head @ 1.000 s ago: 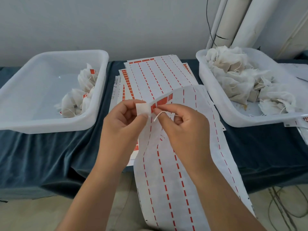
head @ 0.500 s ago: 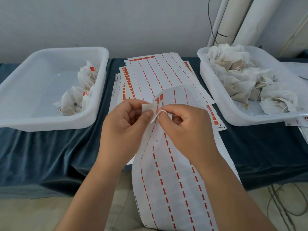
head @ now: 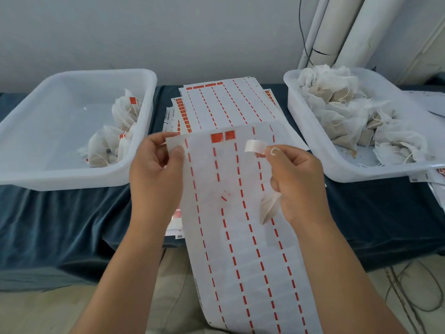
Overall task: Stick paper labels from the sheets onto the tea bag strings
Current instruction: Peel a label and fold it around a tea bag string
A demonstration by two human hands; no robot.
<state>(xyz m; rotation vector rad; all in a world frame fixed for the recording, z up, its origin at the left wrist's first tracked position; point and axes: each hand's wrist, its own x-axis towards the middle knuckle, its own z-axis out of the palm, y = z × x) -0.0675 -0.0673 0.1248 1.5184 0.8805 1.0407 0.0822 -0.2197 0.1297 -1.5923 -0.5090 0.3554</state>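
Rear wall (head: 156, 32): plain, pale grey-white, matt finish, spanning the upper part of the frame. Lighting on it is soft and even.

Upper right: a group of white and cream vertical pipes (head: 366, 32) standing against the wall. One carries a dark line across it. A thin black cable (head: 301, 25) runs down beside them on their left.

Far upper right: a pale ribbed strip (head: 431, 44), slanting; its nature cannot be determined.

Desk (head: 60, 213): covered with a dark blue-grey cloth of velvety texture, which hangs in folds over the front edge.

Floor (head: 36, 314): pale beige, visible at lower left. At lower right, dark cables (head: 409, 288) lie in loose loops on it.
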